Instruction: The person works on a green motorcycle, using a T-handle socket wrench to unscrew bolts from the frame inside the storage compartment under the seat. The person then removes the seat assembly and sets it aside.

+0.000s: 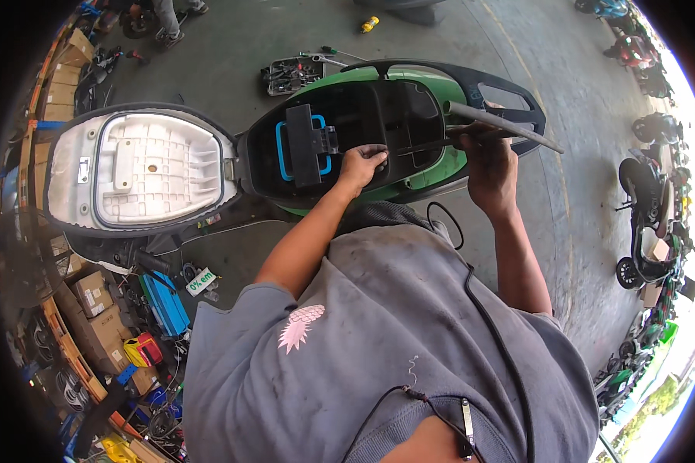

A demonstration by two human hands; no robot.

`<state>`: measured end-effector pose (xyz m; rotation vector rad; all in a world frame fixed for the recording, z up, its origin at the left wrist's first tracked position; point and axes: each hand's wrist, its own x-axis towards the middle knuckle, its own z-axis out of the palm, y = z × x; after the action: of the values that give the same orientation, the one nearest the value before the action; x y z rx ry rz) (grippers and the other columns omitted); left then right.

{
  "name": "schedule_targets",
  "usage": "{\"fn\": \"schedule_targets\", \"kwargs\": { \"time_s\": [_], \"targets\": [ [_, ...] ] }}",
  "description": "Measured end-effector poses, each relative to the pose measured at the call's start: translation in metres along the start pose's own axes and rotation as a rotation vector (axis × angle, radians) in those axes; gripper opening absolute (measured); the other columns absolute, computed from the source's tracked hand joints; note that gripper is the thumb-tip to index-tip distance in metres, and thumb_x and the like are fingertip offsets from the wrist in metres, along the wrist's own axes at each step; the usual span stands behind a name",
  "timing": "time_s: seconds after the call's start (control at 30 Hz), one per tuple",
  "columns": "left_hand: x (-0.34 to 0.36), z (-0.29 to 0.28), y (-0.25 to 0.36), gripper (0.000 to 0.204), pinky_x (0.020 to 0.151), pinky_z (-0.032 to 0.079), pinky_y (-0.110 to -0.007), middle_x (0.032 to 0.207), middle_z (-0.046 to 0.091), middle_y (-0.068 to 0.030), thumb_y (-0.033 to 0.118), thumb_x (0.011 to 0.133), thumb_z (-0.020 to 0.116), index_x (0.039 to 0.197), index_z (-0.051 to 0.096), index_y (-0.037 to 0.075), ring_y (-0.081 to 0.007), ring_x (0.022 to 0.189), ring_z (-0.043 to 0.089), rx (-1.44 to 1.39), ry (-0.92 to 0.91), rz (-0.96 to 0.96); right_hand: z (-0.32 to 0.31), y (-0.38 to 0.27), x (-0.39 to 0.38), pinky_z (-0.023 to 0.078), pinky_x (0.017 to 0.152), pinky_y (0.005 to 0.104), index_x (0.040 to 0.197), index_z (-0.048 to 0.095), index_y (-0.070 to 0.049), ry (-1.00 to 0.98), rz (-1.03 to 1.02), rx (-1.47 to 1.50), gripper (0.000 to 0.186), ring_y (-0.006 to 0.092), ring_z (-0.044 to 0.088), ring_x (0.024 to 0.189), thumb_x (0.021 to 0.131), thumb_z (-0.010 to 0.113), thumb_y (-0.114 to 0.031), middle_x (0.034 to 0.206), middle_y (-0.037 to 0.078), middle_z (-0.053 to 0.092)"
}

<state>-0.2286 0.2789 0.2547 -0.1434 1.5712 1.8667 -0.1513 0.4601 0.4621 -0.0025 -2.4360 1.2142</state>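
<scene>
A green scooter (425,170) lies across in front of me, its seat (158,170) flipped up to the left with the white underside showing. My left hand (365,163) is over the dark compartment, thumb and fingers pinched together; whatever they hold is too small to make out. To the right, my right hand (490,166) is closed round a grey tube-like bar (533,136) above the scooter's tail. A thin dark rod (425,146) reaches from that hand toward my left fingertips; whether it joins the bar is unclear. A black block with a blue handle (280,150) sits in the compartment.
Beyond the scooter lies a tray of tools (293,76). A yellow bottle (370,25) is on the floor farther off. Cardboard boxes (104,336) and a blue case (164,302) crowd the left; parked scooters (642,220) line the right.
</scene>
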Motion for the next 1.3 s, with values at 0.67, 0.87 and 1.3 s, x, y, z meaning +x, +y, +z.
{"fn": "schedule_targets", "kwargs": {
  "time_s": [0.67, 0.87, 1.3],
  "targets": [
    [0.028, 0.036, -0.019, 0.023, 0.073, 0.05, -0.023, 0.088, 0.069, -0.0077, 0.004, 0.084, 0.064, 0.107, 0.066, 0.0, -0.0103, 0.078, 0.064, 0.104, 0.075, 0.103, 0.001, 0.062, 0.017, 0.051, 0.066, 0.0337, 0.103, 0.055, 0.002, -0.049, 0.065, -0.006, 0.019, 0.0292, 0.069, 0.08, 0.088, 0.06, -0.007, 0.082, 0.018, 0.067],
    [0.024, 0.029, -0.013, 0.026, 0.073, 0.049, -0.024, 0.085, 0.069, -0.0059, 0.005, 0.082, 0.064, 0.108, 0.066, 0.0, -0.0106, 0.076, 0.063, 0.247, 0.095, 0.082, -0.002, 0.065, 0.024, 0.051, 0.069, 0.0319, 0.101, 0.059, 0.002, -0.141, 0.147, 0.152, 0.014, 0.0265, 0.068, 0.082, 0.087, 0.058, -0.003, 0.091, 0.016, 0.067],
    [0.038, 0.028, -0.017, 0.021, 0.065, 0.051, -0.025, 0.077, 0.07, -0.0067, 0.007, 0.076, 0.066, 0.097, 0.071, 0.004, -0.0113, 0.067, 0.065, 0.366, 0.097, -0.079, 0.026, 0.062, 0.051, 0.051, 0.065, 0.028, 0.093, 0.067, -0.001, -0.458, -0.153, 0.035, 0.01, 0.0173, 0.065, 0.072, 0.085, 0.063, -0.005, 0.085, 0.01, 0.068]
  ]
}}
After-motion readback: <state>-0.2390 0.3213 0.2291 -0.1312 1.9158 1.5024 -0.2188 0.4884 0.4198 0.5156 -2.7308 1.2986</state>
